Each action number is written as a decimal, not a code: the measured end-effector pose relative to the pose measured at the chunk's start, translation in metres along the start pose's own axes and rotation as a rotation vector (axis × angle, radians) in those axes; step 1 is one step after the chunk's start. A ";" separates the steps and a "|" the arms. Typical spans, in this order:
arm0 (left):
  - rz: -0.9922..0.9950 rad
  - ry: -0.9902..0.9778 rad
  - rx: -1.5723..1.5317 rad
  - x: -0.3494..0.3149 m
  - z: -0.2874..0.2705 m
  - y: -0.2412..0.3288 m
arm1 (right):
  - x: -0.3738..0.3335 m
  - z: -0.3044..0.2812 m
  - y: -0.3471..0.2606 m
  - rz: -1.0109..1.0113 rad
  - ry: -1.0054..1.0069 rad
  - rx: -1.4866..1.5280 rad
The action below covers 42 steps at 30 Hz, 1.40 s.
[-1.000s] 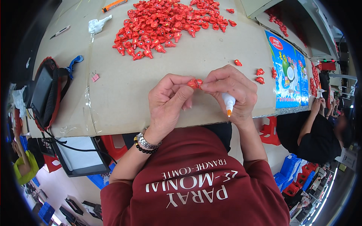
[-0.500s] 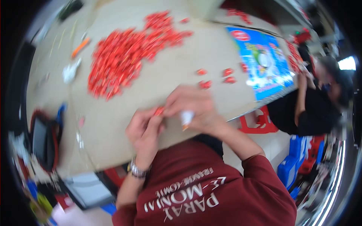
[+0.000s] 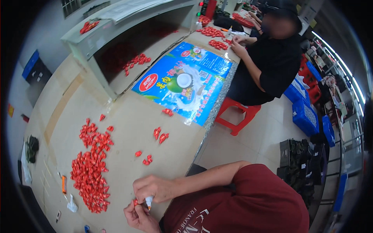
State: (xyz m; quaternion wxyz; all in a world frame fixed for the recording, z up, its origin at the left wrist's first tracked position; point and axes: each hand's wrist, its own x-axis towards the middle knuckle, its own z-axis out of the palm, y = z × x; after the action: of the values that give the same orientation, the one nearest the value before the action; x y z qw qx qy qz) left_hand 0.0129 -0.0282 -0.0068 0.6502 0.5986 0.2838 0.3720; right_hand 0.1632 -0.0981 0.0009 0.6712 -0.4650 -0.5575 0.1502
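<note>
My left hand (image 3: 140, 218) pinches a small shiny red piece (image 3: 135, 202) between thumb and fingers, low in the view by the table's near edge. My right hand (image 3: 153, 187) is closed round a small white bottle (image 3: 149, 200) with an orange tip, which points down. Its fingertips come right up to the red piece. To the left of my hands is a large pile of similar red pieces (image 3: 89, 174). A few loose ones (image 3: 147, 160) lie just beyond my right hand. The exact kind of these pieces is too small to make out.
An orange cutter (image 3: 63, 184) and crumpled white plastic (image 3: 72, 204) lie left of the pile. Farther off, a blue coconut poster (image 3: 184, 79) covers the tabletop beside a shelf unit (image 3: 93, 50). At the right, a co-worker (image 3: 268, 66) handles red pieces, near a red stool (image 3: 237, 112) and blue crates (image 3: 305, 116).
The view has swung to the right and upward, bringing the poster, shelf and co-worker further in. My hands still hold the red piece and the white bottle close together.
</note>
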 end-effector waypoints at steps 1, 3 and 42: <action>-0.004 0.010 0.031 0.001 -0.001 0.000 | -0.001 0.001 0.002 -0.001 0.005 -0.004; -0.011 0.024 0.022 -0.001 0.000 0.001 | -0.001 0.003 0.001 0.037 -0.001 0.026; 0.034 0.034 0.078 0.002 0.005 0.000 | -0.002 0.002 0.005 0.058 0.017 0.007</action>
State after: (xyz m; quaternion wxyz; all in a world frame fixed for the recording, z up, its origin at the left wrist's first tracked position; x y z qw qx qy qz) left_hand 0.0181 -0.0294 -0.0060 0.6151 0.6219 0.2987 0.3816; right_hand 0.1626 -0.0963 -0.0040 0.6727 -0.4798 -0.5377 0.1677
